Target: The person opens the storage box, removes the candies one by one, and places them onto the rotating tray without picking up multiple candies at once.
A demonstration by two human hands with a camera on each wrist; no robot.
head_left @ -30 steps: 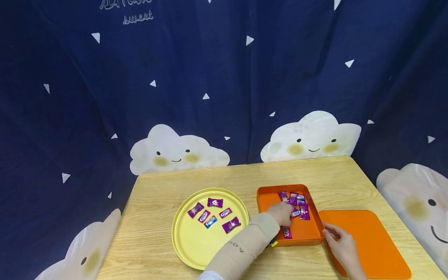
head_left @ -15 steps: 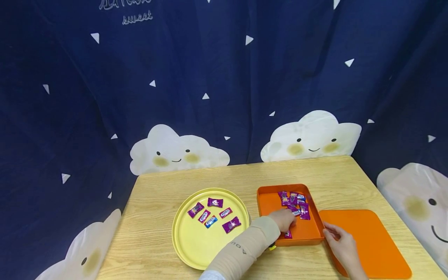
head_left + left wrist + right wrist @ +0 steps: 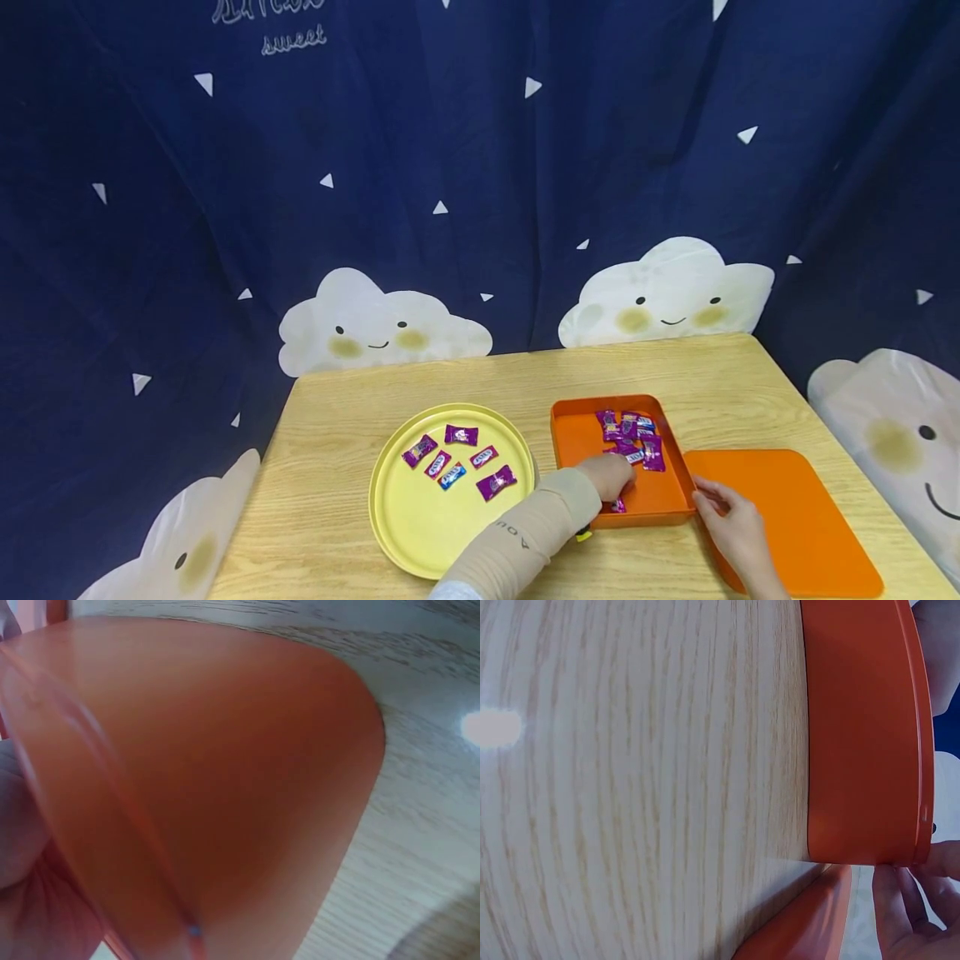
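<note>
The left grip [image 3: 609, 477] reaches down into the orange box [image 3: 645, 520], which sits on the desk [image 3: 360, 400] right of its middle, between the plate and the lid. Its fingertips are hidden below the knuckles, and the left wrist view is blurred, so I cannot tell whether they pinch a sweet or only touch one. A purple sweet [image 3: 618, 505] shows in part just beside them, toward the box's near wall. The other sweets [image 3: 652, 454] in the box lie bunched toward its right side, farther from the person.

The right grip [image 3: 731, 521] touches the outside of the box's right wall near its near corner, fingers loosely bent and holding nothing up; it seems to steady the box. Under and beside it, the lid [image 3: 795, 525] lies flat toward the desk's right edge.

The plate [image 3: 416, 533], nearer the desk's left edge, bears six spread wrapped pieces [image 3: 452, 475], well apart from the lid.

The step in hand looks like fingering or sorting the sweets inside the box. The next move, I judge, calls for a sure pinch on one wrapper without dragging its neighbours, with the box held steady.
</note>
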